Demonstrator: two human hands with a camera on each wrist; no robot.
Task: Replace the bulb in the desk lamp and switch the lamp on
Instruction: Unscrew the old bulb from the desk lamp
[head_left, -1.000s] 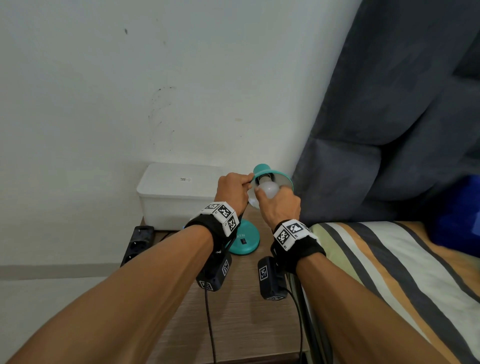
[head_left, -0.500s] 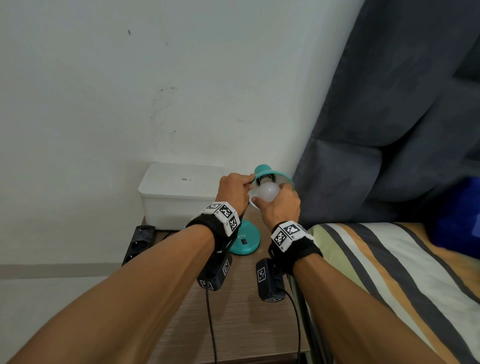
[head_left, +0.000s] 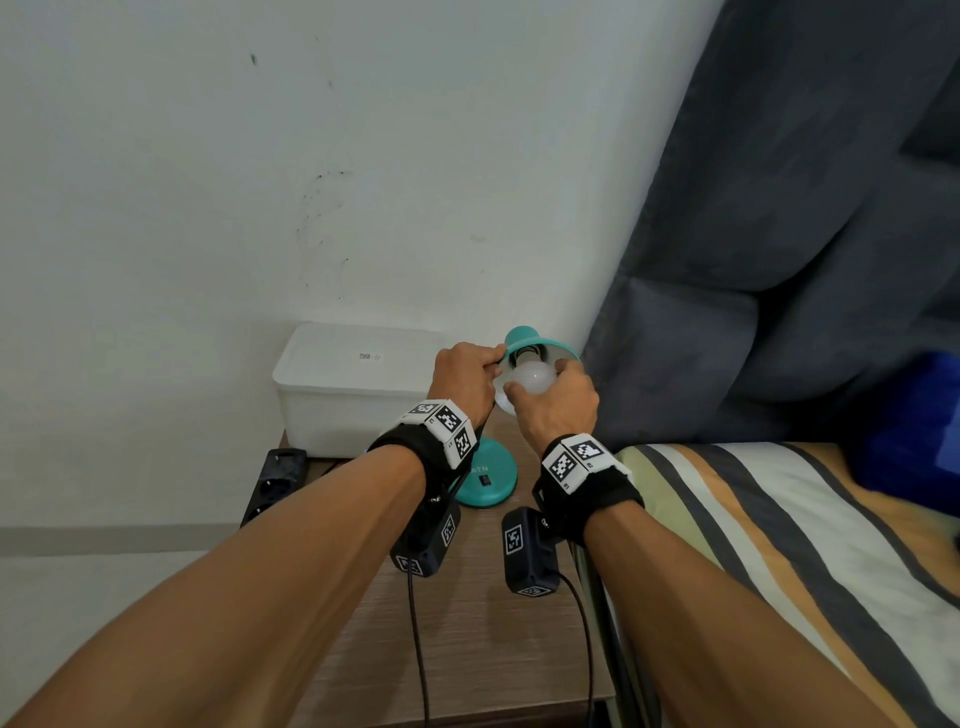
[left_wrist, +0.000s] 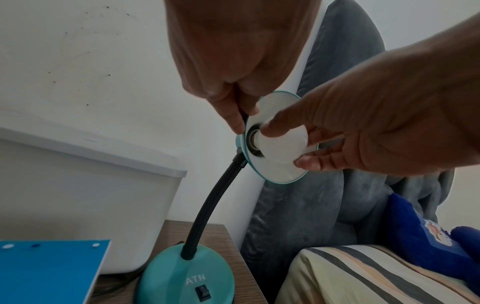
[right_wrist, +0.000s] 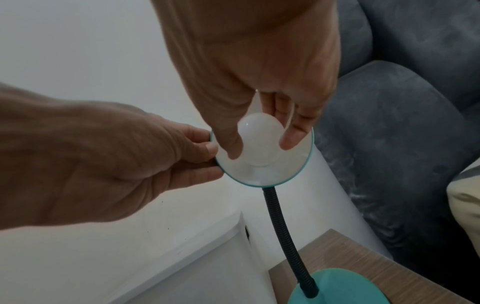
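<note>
Both hands are raised at the lamp head above a wooden bedside table. The left hand is closed on the edge of the teal lamp shade, whose rim is pinched between its thumb and curled fingers, as is seen in the right wrist view. The right hand is wrapped about the white bulb, which is gripped by the thumb on one side and the fingertips on the other. The bulb is seated base-first at the socket in the middle of the shade's white inner face; how far it is screwed in cannot be told. The shade is carried on a black flexible neck, which is curved down into the round teal base. The base is set on the table top, and a black rocker switch is mounted on it below the letters ATN. A white lidded box is placed just behind and left of the base, against the white wall. A black power strip is seen at the table's left edge. A blue booklet corner is shown at the lower left of the left wrist view. To the right, a grey curtain is hung, and a striped bed cover is spread beside the table, with something deep blue lying on it.
</note>
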